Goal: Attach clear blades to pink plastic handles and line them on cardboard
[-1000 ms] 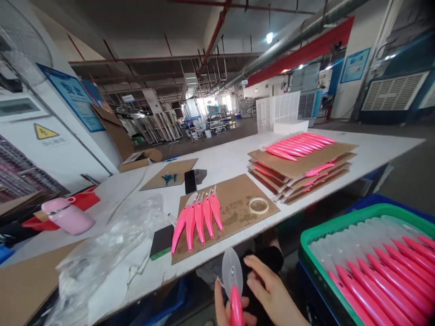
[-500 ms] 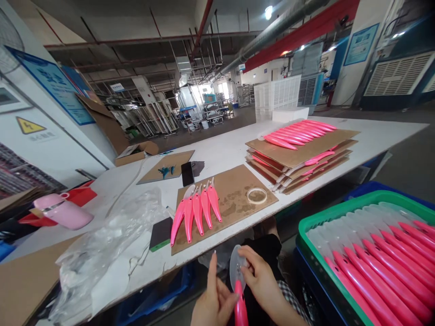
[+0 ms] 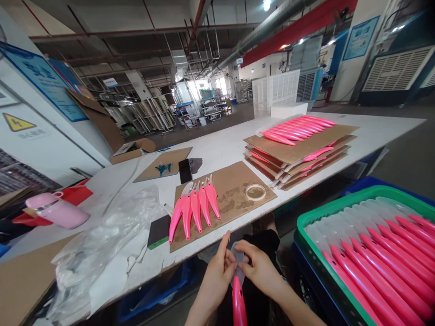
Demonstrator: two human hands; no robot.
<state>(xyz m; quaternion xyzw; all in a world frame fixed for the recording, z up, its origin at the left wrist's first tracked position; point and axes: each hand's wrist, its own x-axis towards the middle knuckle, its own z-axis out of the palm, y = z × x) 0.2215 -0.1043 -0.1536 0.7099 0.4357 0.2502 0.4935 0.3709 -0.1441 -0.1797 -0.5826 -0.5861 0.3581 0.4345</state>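
Observation:
A pink fishing lure (image 3: 239,303) with a wide clear lip (image 3: 234,250) is held over my lap, below the table's front edge. My right hand (image 3: 260,269) pinches the clear lip from the right side. My left hand (image 3: 219,271) closes on the lip from the left, thumb and bent fingers near its base, with the index finger pointing up. The small spot between the fingertips is partly hidden. On a brown cardboard sheet (image 3: 227,199) ahead, several pink lures (image 3: 193,210) lie side by side near a tape-like ring (image 3: 255,192).
To the right, a green-rimmed tray (image 3: 302,222) holds several pink lures. Stacked cardboard sheets (image 3: 340,133) carry more lures. A dark block (image 3: 159,230), clear plastic bag (image 3: 112,226), phone (image 3: 185,171) and pink bottle (image 3: 63,210) are on the white table (image 3: 210,149).
My left hand has moved up and right from the pink body to the clear lip, close to my right hand. The view has shifted slightly.

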